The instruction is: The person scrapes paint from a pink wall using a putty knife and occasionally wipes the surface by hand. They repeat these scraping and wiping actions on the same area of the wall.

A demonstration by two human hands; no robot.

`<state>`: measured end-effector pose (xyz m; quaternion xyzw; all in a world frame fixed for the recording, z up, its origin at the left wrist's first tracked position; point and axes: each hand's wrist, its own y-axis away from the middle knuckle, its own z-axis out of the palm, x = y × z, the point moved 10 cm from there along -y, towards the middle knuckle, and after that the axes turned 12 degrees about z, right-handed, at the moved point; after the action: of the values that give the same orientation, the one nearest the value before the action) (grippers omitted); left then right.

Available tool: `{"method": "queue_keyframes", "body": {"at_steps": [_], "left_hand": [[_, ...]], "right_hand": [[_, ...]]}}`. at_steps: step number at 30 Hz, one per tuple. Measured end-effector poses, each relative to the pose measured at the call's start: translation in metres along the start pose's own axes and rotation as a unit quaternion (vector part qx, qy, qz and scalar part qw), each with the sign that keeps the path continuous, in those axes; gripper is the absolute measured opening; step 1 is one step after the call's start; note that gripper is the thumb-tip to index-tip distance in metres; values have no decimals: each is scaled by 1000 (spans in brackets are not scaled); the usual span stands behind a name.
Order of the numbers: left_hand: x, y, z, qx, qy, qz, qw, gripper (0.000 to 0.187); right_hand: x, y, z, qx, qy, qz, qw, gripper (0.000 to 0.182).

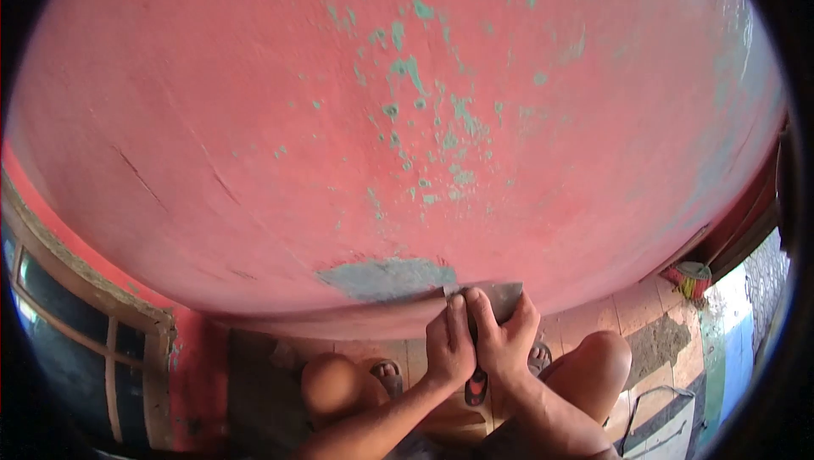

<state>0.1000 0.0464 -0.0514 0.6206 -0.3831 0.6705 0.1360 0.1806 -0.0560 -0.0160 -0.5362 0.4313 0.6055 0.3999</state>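
A scraper point(507, 294) with a wide, flat metal blade has its edge against the low part of a pink wall point(254, 121). Its black and red handle point(476, 390) sticks out below, between my wrists. My right hand point(509, 334) is closed round the scraper, with fingers along the blade. Pressed close beside it, my left hand point(449, 343) is closed on the scraper too, its thumb near the blade's left side. Just left of the blade, a grey patch point(386, 278) shows where the pink paint is gone. Most of the grip is hidden under my hands.
Green flecks of older paint point(449, 142) dot the wall's middle. My bent knees point(332, 388) and sandalled feet point(388, 375) are close below the wall on a tiled floor point(593, 317). A framed window point(76, 324) stands at left, a broom point(691, 277) at right.
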Motion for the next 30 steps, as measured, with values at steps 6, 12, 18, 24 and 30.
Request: {"method": "queue_keyframes", "body": {"at_steps": [6,12,18,24,30], "left_hand": [[7,-7,0,4,-66,57,996,41],[-2,-4,-1,-35,-36,42,998,39],[-6,-8,-2,-31,-59,76,995,35],[-13,-1,3,-1,2,12,1000,45],[-11,2,5,-15,-12,-5,1000,49]], "right_hand": [[0,-5,-1,13,23,-42,999,23],[10,1,-2,29,7,-39,999,22],[-3,-2,-1,20,11,-50,998,22],[11,-3,-4,29,23,-35,999,23],[13,-4,-4,8,33,-17,999,24]]}}
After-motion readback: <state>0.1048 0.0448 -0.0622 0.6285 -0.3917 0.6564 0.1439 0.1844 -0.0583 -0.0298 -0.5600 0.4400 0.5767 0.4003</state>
